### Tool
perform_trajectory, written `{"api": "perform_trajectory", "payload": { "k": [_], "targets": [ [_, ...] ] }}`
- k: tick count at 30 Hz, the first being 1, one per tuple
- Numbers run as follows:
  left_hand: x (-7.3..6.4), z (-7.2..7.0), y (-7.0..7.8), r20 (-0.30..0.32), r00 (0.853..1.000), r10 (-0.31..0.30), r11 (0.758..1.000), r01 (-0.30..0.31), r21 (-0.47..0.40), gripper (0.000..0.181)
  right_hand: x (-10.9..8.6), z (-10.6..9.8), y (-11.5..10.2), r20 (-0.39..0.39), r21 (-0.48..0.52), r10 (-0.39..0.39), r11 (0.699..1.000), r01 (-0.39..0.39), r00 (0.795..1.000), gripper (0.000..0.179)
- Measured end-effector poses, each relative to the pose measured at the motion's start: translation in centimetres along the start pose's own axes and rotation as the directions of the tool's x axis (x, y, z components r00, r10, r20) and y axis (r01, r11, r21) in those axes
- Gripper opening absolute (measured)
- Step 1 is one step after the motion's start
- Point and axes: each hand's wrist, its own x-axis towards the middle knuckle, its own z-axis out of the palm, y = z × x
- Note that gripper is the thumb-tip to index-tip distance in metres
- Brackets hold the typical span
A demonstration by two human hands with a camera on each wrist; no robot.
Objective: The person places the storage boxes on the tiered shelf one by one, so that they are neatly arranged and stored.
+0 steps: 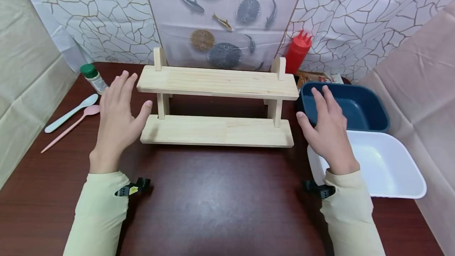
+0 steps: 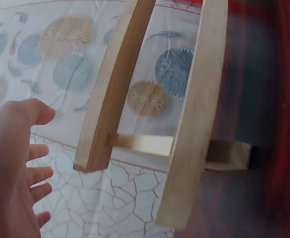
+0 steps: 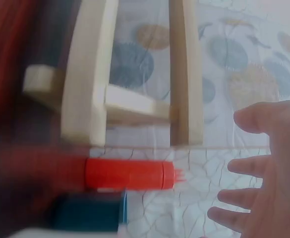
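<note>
Nearest are two pale sleeves (image 1: pixel 99 212), each with a black strap (image 1: pixel 128 189) at the wrist, over a shiny dark brown surface (image 1: pixel 217 196). The left hand (image 1: pixel 119 119) and the right hand (image 1: pixel 328 131) are up in the air, bare and not gripping, with fingers stretched out and thumbs held away from them. The wooden rack (image 1: pixel 217 130) stands between the hands and a bit past them, apart from both. It has a low board in front and a higher board behind. On the right is a white tub (image 1: pixel 387 165), and just past it a blue tub (image 1: pixel 362 115). On the left, a pink spoon (image 1: pixel 91 110) and a light blue spoon (image 1: pixel 65 117) lie side by side. Past them is a little jar (image 1: pixel 95 78) with a green lid. Behind the rack's right end is a red bottle (image 1: pixel 298 54), and near it a packet (image 1: pixel 314 77), mostly hidden. Farthest back hangs a cloth (image 1: pixel 227 17) with fish and round shapes on it.
</note>
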Motion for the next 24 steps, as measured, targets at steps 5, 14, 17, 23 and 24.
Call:
{"api": "perform_trajectory", "payload": {
  "k": [5,14,17,23,24],
  "targets": [
    [-1.2,0.0,-1.1,0.047,0.998,-0.044,0.994,0.048,-0.1,0.066,-1.4,-0.8,1.9,-0.001,0.013,0.033,0.999,-0.033,0.999,0.068],
    [-3.6,0.6,-2.8,0.197,0.977,-0.082,0.978,0.116,-0.17,0.07,-4.6,-2.6,5.9,0.018,0.055,0.126,0.99,-0.126,0.992,0.064],
    [-4.1,0.9,-3.2,0.24,0.967,-0.091,0.973,0.137,-0.185,0.069,-5.5,-3.2,7.2,0.011,0.036,0.167,0.985,-0.167,0.986,0.063],
    [-4.8,1.5,-3.6,0.283,0.954,-0.102,0.971,0.157,-0.179,0.068,-7.3,-4.3,9.9,-0.032,-0.003,0.259,0.966,-0.259,0.965,0.063],
    [-4.9,1.6,-3.6,0.29,0.952,-0.103,0.97,0.16,-0.182,0.067,-7.6,-4.4,10.3,-0.042,-0.006,0.27,0.963,-0.271,0.962,0.063]
  ]
}}
